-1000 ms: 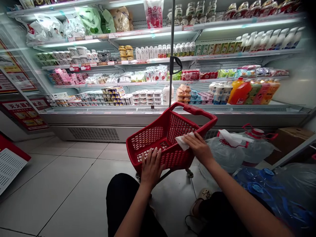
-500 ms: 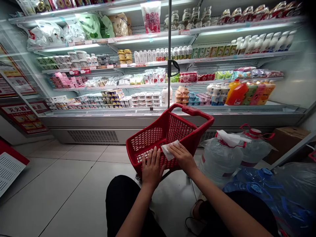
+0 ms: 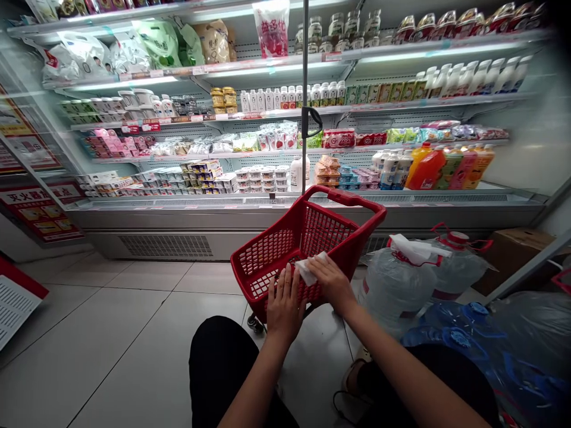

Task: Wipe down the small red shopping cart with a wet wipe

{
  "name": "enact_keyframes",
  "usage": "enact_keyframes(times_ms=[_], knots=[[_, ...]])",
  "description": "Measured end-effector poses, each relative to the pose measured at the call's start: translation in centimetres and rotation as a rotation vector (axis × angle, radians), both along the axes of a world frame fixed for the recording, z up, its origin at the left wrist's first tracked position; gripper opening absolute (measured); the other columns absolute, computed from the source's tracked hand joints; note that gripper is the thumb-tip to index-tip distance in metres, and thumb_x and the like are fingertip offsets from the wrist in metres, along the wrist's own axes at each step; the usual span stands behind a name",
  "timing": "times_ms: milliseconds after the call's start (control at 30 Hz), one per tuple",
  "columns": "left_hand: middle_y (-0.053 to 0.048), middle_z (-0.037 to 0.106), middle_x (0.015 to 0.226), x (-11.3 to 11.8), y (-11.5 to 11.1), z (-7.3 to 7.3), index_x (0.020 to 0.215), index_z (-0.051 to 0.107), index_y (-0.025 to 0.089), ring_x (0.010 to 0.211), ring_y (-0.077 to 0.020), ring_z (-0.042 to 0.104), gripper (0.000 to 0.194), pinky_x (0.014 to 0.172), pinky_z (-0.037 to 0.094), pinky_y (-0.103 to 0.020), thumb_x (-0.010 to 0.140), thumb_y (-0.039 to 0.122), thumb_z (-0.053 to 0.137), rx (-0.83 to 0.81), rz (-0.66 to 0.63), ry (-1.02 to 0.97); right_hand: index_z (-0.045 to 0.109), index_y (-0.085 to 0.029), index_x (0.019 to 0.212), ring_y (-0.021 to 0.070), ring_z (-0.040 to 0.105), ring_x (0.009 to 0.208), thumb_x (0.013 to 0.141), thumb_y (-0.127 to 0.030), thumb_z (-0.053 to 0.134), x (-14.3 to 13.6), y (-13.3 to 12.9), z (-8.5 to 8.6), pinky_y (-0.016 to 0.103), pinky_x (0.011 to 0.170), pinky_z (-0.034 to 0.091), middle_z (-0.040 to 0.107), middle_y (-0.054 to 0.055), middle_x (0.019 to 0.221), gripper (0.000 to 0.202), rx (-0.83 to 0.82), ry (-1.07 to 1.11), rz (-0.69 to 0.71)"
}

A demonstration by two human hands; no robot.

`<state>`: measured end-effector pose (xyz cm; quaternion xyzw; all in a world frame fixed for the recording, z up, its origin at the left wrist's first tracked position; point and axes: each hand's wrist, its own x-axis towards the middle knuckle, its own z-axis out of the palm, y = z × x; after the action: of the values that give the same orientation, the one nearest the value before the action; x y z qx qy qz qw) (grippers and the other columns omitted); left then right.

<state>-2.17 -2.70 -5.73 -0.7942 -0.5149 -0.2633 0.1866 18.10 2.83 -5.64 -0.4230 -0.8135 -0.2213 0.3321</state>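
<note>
Pressing a crumpled white cloth (image 3: pixel 307 270) against the near side of a red shopping cart (image 3: pixel 292 229), the right hand (image 3: pixel 332 282) keeps its fingers close together, gently bent over the cloth. The left hand (image 3: pixel 284 306) lies just beside it on the same rim, fingers long and slightly parted, gripping nothing that shows. The cart stands on the floor between the person's knees and a cooler (image 3: pixel 102 221), whose shelves hold bottles, tubs, jars and plump bags; orange juice bottles (image 3: pixel 426 169) stand low on the right.

The cart is smooth, hard plastic, its walls and floor pierced by rows of small holes. Pale, glossy tiles (image 3: pixel 120 351) lie beneath. To the right, clear jugs (image 3: pixel 388 291) bulge under thin, wrinkled plastic, white paper (image 3: pixel 414 248) draped on one; how full they are is hard to tell. Behind them sits a brown cardboard box (image 3: pixel 517 255).

The hands and cloth hide part of the near rim, one caster (image 3: pixel 255 324) shows clearly, and blue jugs (image 3: pixel 468 339) blur toward the lower right.
</note>
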Motion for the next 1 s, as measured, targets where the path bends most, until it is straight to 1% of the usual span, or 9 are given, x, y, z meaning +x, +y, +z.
enact_keyframes(times_ms=[100,167,267,333,433,533,633,900,1000], knots=[[-0.014,0.025,0.172,-0.4,-0.2,0.3,0.169,0.010,0.017,0.157,-0.0282,0.031,0.079,0.127,0.029,-0.050,0.104,0.035,0.050,-0.004,-0.029,0.017,0.057,-0.018,0.148,0.0200,0.051,0.144,0.096,-0.005,0.044,-0.7,-0.4,-0.2,0.045,0.127,0.036,0.060,0.006,0.151,0.055,-0.034,-0.037,0.091],[-0.014,0.024,0.172,-1.4,-0.3,0.4,0.169,0.007,0.016,0.157,-0.0282,0.031,0.082,0.126,0.032,-0.047,0.103,0.033,0.052,-0.002,-0.038,0.023,0.054,-0.021,0.150,0.0186,0.050,0.145,0.095,-0.004,0.042,0.9,0.0,0.4,0.047,0.128,0.035,0.058,0.004,0.153,0.059,-0.077,-0.051,0.113],[-0.014,0.027,0.172,-3.8,-0.3,0.5,0.169,0.005,0.017,0.156,-0.0299,0.033,0.082,0.125,0.034,-0.049,0.102,0.030,0.052,-0.002,-0.007,0.023,0.052,-0.026,0.153,0.0172,0.049,0.146,0.092,0.000,0.037,4.5,1.2,1.2,0.049,0.129,0.033,0.056,0.002,0.155,0.067,-0.106,0.012,0.050],[-0.013,0.037,0.168,-5.7,-0.2,0.4,0.169,0.004,0.019,0.153,-0.0305,0.040,0.080,0.125,0.035,-0.051,0.104,0.027,0.049,-0.004,0.017,0.021,0.050,-0.028,0.154,0.0163,0.047,0.148,0.091,0.001,0.034,6.1,1.9,1.1,0.048,0.130,0.032,0.055,0.000,0.156,0.071,-0.106,0.079,0.002],[-0.012,0.062,0.148,-8.1,0.3,0.5,0.169,-0.002,0.019,0.132,-0.0256,0.062,0.080,0.119,0.045,-0.045,0.106,0.027,0.047,-0.006,-0.029,-0.002,0.048,-0.029,0.156,0.0159,0.042,0.151,0.093,-0.001,0.034,6.4,2.4,0.4,0.047,0.131,0.031,0.055,0.001,0.156,0.070,-0.112,0.145,-0.042],[-0.006,0.074,0.122,-8.9,0.6,1.0,0.169,0.002,0.024,0.114,-0.0226,0.069,0.080,0.111,0.051,-0.040,0.105,0.025,0.050,-0.027,-0.058,0.026,0.048,-0.026,0.156,0.0178,0.041,0.152,0.093,-0.001,0.034,5.3,2.2,-0.3,0.050,0.130,0.031,0.056,0.003,0.156,0.069,-0.113,0.173,-0.084],[-0.002,0.074,0.105,-8.4,0.5,1.6,0.169,0.004,0.028,0.105,-0.0222,0.070,0.084,0.104,0.054,-0.037,0.103,0.021,0.055,-0.028,-0.043,0.062,0.050,-0.024,0.154,0.0190,0.043,0.150,0.092,0.001,0.036,3.7,1.7,-0.4,0.051,0.130,0.030,0.057,0.003,0.155,0.069,-0.123,0.159,-0.077],[-0.001,0.070,0.094,-6.0,-0.8,0.8,0.169,-0.002,0.023,0.090,-0.0195,0.068,0.082,0.096,0.055,-0.033,0.104,0.015,0.049,0.029,0.015,0.024,0.051,-0.022,0.153,0.0202,0.049,0.146,0.095,-0.003,0.042,-4.3,-2.8,-0.8,0.050,0.129,0.032,0.057,0.005,0.154,0.062,-0.121,0.045,0.084],[-0.002,0.070,0.093,-5.6,-0.8,0.4,0.168,-0.003,0.021,0.087,-0.0195,0.068,0.083,0.095,0.056,-0.034,0.102,0.009,0.045,0.053,0.046,0.016,0.052,-0.025,0.153,0.0195,0.049,0.146,0.096,-0.005,0.045,-6.0,-4.1,-1.0,0.048,0.127,0.035,0.059,0.004,0.153,0.060,-0.100,0.033,0.149]])
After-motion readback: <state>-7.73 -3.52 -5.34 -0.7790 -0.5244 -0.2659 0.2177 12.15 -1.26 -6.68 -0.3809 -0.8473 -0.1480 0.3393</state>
